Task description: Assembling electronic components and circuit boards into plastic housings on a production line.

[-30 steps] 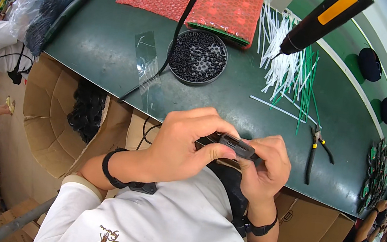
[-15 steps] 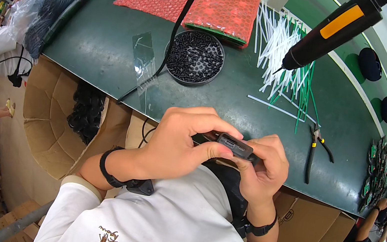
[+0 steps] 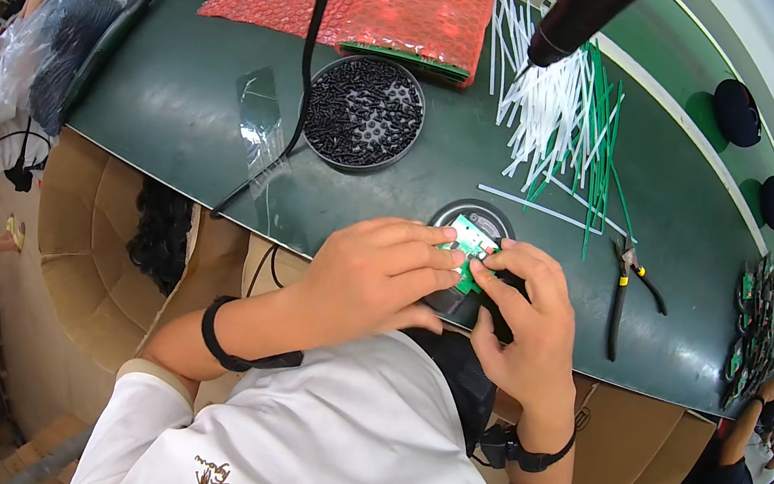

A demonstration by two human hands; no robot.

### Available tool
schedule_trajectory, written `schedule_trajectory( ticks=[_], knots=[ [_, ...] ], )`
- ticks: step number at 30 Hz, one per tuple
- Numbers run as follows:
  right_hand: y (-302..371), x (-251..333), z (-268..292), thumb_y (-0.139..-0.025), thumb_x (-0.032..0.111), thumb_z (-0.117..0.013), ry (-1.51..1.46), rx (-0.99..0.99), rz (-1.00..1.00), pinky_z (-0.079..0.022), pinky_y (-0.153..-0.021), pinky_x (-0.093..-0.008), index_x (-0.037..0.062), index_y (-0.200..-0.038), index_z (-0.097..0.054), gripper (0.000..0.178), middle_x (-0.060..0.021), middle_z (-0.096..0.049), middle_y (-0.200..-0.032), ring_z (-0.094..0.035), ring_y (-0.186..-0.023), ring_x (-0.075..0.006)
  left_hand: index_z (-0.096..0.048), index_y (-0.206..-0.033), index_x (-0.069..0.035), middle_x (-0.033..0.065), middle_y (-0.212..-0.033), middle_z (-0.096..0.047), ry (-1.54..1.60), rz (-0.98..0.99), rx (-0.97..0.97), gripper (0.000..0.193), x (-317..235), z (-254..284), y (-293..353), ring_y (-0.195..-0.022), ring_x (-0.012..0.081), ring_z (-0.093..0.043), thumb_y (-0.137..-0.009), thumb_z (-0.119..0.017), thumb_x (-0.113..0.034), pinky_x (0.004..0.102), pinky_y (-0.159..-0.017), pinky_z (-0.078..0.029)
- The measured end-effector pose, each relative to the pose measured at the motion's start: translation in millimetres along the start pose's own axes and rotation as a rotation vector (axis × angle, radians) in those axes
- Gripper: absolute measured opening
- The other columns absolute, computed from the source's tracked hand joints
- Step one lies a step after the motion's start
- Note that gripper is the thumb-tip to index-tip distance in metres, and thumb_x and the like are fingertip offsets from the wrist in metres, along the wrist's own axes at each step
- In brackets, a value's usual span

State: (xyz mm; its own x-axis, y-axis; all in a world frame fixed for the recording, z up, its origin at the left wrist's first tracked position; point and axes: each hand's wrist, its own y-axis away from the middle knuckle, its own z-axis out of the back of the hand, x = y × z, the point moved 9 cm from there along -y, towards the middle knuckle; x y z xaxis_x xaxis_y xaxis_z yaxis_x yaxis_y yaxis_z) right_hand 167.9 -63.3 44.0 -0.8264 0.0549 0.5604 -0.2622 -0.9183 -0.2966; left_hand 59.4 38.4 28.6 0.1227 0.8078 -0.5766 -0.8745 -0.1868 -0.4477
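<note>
A green circuit board (image 3: 472,238) sits in a round black housing (image 3: 480,210) that rests on the near edge of the bench in front of me. My left hand (image 3: 382,272) comes over from the left, its fingers stretched out and their tips at the board's left edge. My right hand (image 3: 538,312) has bent fingers gathered on the right part of the board, gripping or pressing it there. Both hands cover some of the housing's near part, and what lies under the right fingertips is hidden.
Beyond my hands stands a round dish (image 3: 365,115) of small black parts. White and green strips (image 3: 559,117) lie behind, below a hanging electric screwdriver (image 3: 585,15). Cutting pliers (image 3: 621,299) lie to the right. Red bubble wrap (image 3: 420,4) and a black cable (image 3: 312,48) are farther left.
The dark housing, held between both hands before, now lies on the bench with the green board showing. Both hands are lowered over it. The view has shifted slightly.
</note>
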Motion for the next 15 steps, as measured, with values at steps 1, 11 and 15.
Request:
schedule_trajectory(
  ticks=[1, 11, 15],
  knots=[
    [-1.1, 2.6, 2.3, -0.073, -0.01, -0.071, -0.007, -0.02, 0.025, -0.057, -0.088, -0.0413, 0.0041, -0.111, -0.074, 0.04, -0.0109, -0.066, -0.116, -0.065, -0.112, -0.0342, -0.076, -0.107, -0.009, 0.003, -0.118, -0.075, -0.021, 0.005, 0.039, 0.042, -0.4, -2.2, -0.4, -0.121, 0.0261, -0.068, -0.07, -0.084, -0.026, 0.0445, -0.101, -0.055],
    [-5.0, -30.7, -1.4, -0.078, 0.001, -0.083, -0.155, -0.265, -0.218, -0.055, -0.081, -0.0344, 0.0061, -0.104, -0.077, 0.027, -0.0119, -0.067, -0.121, -0.065, -0.102, -0.0281, -0.078, -0.102, -0.008, 0.0015, -0.114, -0.075, 0.035, -0.028, 0.009, 0.042, 5.3, -4.5, -0.7, -0.12, 0.027, -0.067, -0.066, -0.087, -0.028, 0.0452, -0.095, -0.056],
    [0.4, -29.0, 2.1, -0.074, 0.001, -0.084, -0.229, -0.304, -0.194, -0.056, -0.084, -0.036, 0.0066, -0.103, -0.079, 0.03, -0.0102, -0.067, -0.12, -0.063, -0.104, -0.0291, -0.079, -0.098, -0.008, 0.0023, -0.114, -0.076, -0.036, -0.17, -0.053, 0.037, -3.1, -0.8, 2.7, -0.117, 0.0297, -0.068, -0.068, -0.087, -0.028, 0.0475, -0.092, -0.058]
  ],
)
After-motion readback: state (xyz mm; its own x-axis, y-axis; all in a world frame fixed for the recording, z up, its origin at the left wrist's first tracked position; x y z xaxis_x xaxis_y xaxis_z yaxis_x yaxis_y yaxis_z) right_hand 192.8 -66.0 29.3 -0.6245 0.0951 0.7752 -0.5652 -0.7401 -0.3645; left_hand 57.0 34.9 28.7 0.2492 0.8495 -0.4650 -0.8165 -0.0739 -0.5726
